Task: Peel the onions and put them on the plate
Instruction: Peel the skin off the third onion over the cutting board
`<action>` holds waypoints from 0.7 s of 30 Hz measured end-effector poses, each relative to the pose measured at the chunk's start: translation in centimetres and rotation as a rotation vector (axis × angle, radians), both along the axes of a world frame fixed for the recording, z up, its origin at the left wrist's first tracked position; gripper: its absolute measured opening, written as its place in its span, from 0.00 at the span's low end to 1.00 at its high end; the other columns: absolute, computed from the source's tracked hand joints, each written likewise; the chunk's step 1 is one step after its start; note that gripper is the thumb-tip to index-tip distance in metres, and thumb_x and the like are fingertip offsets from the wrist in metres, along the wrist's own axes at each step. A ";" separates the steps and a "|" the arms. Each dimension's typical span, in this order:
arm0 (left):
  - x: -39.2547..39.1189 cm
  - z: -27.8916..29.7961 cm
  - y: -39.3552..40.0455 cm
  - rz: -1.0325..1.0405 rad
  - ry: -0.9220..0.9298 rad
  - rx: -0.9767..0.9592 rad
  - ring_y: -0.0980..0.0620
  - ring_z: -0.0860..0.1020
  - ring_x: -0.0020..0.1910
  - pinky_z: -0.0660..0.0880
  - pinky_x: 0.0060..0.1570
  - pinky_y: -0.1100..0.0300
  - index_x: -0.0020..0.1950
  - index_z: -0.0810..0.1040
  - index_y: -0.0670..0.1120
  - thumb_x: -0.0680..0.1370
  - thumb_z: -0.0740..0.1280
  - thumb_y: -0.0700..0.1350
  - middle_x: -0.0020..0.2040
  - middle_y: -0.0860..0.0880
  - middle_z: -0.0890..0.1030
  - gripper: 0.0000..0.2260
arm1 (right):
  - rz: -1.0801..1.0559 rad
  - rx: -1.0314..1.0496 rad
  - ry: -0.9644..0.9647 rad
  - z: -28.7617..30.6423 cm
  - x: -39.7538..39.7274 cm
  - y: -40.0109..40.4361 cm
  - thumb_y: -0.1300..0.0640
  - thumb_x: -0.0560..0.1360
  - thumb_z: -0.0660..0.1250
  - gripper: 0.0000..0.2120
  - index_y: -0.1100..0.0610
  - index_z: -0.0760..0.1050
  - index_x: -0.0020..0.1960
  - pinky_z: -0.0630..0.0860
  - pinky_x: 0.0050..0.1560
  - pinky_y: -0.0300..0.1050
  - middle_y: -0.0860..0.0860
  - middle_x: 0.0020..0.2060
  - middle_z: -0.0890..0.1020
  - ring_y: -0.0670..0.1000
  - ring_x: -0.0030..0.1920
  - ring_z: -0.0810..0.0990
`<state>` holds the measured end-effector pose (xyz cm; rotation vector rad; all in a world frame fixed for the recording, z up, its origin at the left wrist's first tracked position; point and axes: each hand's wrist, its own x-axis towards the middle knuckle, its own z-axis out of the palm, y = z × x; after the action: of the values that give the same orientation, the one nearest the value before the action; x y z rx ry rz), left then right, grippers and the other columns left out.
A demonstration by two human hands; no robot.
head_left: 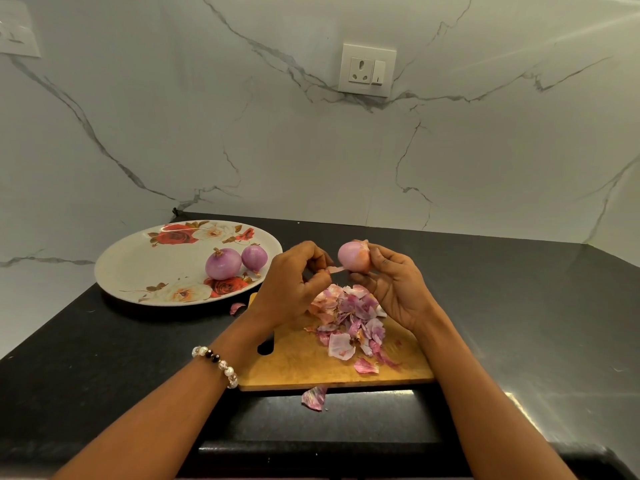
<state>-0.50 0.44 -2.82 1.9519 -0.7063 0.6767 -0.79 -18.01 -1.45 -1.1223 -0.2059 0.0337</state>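
Right hand (pixel 391 289) curled around a half-peeled onion (pixel 352 256), held above the cutting board (pixel 304 362). Left hand (pixel 294 275) pinching a strip of skin (pixel 335 269) beside it. Pile of peels (pixel 349 317) on the board's far edge. Two peeled onions (pixel 223 264) resting on the flowered plate (pixel 138 268) near the counter's far left corner.

We hold an onion (pixel 353 256) in our right grip (pixel 391 282); our left grip (pixel 294 275) pinches a peel strip (pixel 335 269) just left of it. Below the grips, peelings (pixel 349 317) lie on a board (pixel 311 362) on the desk (pixel 104 358). Farther left, a plate (pixel 138 268) carries two onions (pixel 223 264).
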 end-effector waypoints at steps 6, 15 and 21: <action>-0.4 0.1 0.0 -0.068 0.148 -0.129 0.50 0.81 0.37 0.81 0.36 0.58 0.43 0.73 0.46 0.73 0.67 0.42 0.42 0.49 0.82 0.03 | -0.010 -0.104 0.009 0.1 -0.3 0.1 0.62 0.83 0.56 0.11 0.62 0.76 0.56 0.81 0.33 0.39 0.63 0.54 0.78 0.55 0.37 0.83; -0.6 0.5 0.0 -0.091 0.192 -0.071 0.53 0.79 0.36 0.79 0.38 0.63 0.47 0.72 0.51 0.73 0.68 0.35 0.38 0.50 0.80 0.12 | -0.068 -0.119 0.014 0.0 -0.3 0.3 0.62 0.83 0.56 0.10 0.61 0.76 0.55 0.83 0.37 0.41 0.63 0.55 0.78 0.55 0.40 0.84; -0.4 0.2 0.2 -0.081 0.223 -0.017 0.54 0.80 0.33 0.77 0.34 0.66 0.45 0.80 0.46 0.75 0.67 0.36 0.37 0.49 0.82 0.06 | -0.074 -0.119 -0.037 0.0 -0.3 0.5 0.62 0.83 0.56 0.11 0.61 0.77 0.54 0.81 0.35 0.39 0.61 0.52 0.80 0.54 0.37 0.85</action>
<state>-0.94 0.59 -2.65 1.9355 -0.6355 0.4062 -1.11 -17.54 -1.41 -1.2495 -0.1972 -0.0418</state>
